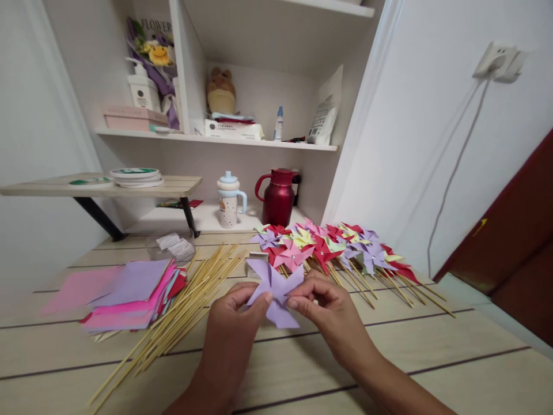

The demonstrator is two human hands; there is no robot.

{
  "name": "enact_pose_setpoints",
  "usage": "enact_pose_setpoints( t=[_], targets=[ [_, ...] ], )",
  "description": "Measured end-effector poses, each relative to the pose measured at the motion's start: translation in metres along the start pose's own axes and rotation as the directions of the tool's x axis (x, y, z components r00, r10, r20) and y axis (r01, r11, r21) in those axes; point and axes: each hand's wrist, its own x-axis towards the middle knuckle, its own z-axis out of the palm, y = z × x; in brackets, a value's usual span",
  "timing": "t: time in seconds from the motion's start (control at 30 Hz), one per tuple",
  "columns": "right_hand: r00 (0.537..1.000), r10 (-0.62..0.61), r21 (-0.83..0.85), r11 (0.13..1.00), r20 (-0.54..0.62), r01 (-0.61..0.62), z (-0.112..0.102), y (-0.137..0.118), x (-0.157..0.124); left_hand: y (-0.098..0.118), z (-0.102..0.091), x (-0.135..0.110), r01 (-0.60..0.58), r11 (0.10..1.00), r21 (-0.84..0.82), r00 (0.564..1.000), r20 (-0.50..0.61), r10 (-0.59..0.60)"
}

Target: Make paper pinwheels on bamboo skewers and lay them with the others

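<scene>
A light purple paper pinwheel [276,288] is held up over the table between both hands. My left hand [237,316] pinches its left side, the thumb lying near the centre. At its right edge, my right hand [324,305] grips the paper between thumb and fingers. No stick shows on this pinwheel. Left of my hands lies a loose bundle of thin wooden sticks [173,323]. Farther left is a stack of coloured paper sheets [133,282], pink, purple and red. Finished pinwheels on sticks [324,245] lie heaped at the back right.
Behind the pinwheels stand a red thermos jug [279,199] and a cup with a blue handle [228,202]. A small raised shelf [181,184] carries round white discs [136,177]. A clear plastic packet [175,246] lies behind the paper. A cable [460,155] hangs down the right wall.
</scene>
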Motion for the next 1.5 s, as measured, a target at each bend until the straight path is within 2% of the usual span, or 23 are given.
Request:
enact_pose_setpoints(
  t=[0.27, 0.67, 1.07, 1.5],
  targets=[
    [1.0, 0.016, -0.037, 0.999, -0.011, -0.017, 0.0011, -0.006, -0.0014, -0.0009, 0.0014, -0.0007, -0.005, 0.998, 0.068, 1.0, -0.025, 0.007],
    [1.0, 0.013, -0.075, 0.997, -0.018, -0.015, 0.0009, -0.006, -0.0014, 0.0027, 0.0032, -0.0035, 0.024, 0.998, 0.05, 0.999, -0.038, -0.022],
    [0.996, -0.082, -0.194, 0.978, -0.024, 0.076, 0.002, -0.0062, -0.0037, 0.005, 0.0029, -0.0057, 0.027, 0.997, 0.069, 0.999, -0.018, -0.026],
    [0.989, -0.138, -0.273, 0.954, -0.047, 0.121, 0.0045, -0.0054, -0.0048, 0.0021, 0.0052, -0.0092, 0.016, 0.997, 0.075, 1.0, -0.003, -0.015]
  ],
)
